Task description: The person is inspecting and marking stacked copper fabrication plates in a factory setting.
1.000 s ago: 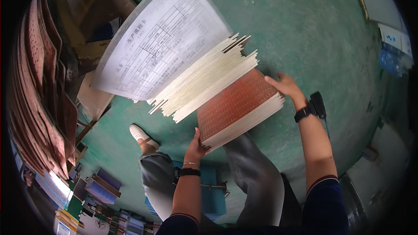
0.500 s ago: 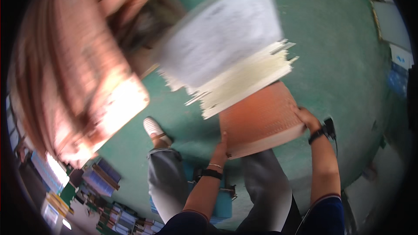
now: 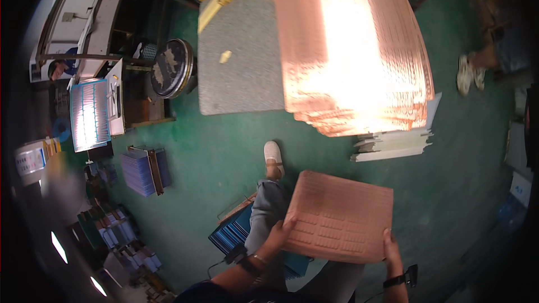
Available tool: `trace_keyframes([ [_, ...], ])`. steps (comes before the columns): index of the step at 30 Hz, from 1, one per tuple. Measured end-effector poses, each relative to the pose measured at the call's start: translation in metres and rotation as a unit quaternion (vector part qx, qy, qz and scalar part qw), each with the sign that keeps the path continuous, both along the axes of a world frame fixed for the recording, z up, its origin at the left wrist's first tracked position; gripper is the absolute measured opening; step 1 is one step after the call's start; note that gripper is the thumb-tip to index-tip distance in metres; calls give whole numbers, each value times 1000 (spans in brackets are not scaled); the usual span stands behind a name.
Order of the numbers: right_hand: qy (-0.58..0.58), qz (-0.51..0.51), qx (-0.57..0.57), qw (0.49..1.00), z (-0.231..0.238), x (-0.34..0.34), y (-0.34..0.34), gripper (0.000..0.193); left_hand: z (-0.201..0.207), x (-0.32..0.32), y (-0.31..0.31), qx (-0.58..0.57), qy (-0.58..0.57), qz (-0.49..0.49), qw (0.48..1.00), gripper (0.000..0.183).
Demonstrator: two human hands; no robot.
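Note:
Both my hands hold a thick stack of copper-coloured panels (image 3: 340,216) low in front of my legs, its top face patterned with rows of small raised-looking blocks. At its left edge, my left hand (image 3: 278,235) is closed with the thumb over the rim. My right hand (image 3: 392,250) grips the opposite edge; its fingers are partly hidden by the stack. Ahead, a larger, uneven pile of copper-coloured panels (image 3: 306,39) lies on a grey tabletop (image 3: 241,59), with strong glare on it. Pale ragged-edged sheets (image 3: 393,148) show below that pile.
A worn round stool (image 3: 171,70) stands left of the table. Racks of blue panels (image 3: 231,231) and purplish panels (image 3: 138,171) stand on the green floor (image 3: 191,191). Another person's shoes (image 3: 469,76) are at the far right. Shelving lines the left.
My view has swung left, so the large pile now sits ahead instead of at the left. The panel stack remains in both hands and has turned, its patterned top now showing more fully.

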State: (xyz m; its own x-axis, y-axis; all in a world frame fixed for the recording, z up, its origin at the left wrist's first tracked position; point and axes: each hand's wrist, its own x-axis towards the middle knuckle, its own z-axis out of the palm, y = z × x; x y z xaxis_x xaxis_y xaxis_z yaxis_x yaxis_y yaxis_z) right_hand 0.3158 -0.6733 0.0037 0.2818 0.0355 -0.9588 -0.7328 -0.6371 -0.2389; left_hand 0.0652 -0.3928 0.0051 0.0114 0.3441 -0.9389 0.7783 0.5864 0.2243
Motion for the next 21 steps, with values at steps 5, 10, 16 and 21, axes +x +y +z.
trace_keyframes([
  [5, -54, 104, 47, 992, 62, -54, 102, 60, 128, -52, 92, 56, -54, 104, 992, 60],
  [10, -51, 111, 114, 986, 119, -92, 237, 49, 195, -118, 178, 115, -55, 161, 979, 53],
  [16, -102, 106, 236, 961, 125, -94, 383, 36, 190, -137, 282, 167, -133, 213, 953, 47],
  [21, -198, 121, 249, 940, 98, -53, 471, 42, 139, -99, 360, 205, -211, 226, 928, 44],
])
